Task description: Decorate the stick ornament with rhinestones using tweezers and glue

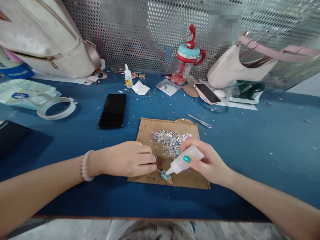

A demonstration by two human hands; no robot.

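Note:
My right hand (206, 163) is wrapped round a translucent white glue bottle (186, 160), tilted with its nozzle down to the left. The nozzle tip is at a small ornament (165, 175) covered in turquoise stones, with a copper-coloured part at its lower right; whether they touch I cannot tell. A thin stem runs from the ornament to my left hand (130, 159), whose closed fingers pinch it. Beneath both hands lies a piece of brown cardboard (145, 133). Loose, shiny rhinestones (170, 140) are heaped on it, just beyond my fingers.
Tweezers (200, 121) lie behind the cardboard. Around it are a black phone (113, 111), a tape roll (57, 108), a second glue bottle (128, 76), crumpled tissue (140, 87), a small plastic bag (168, 87), a pink-cased phone (207, 93) and a cup (185, 63). Bags stand against the perforated metal panel.

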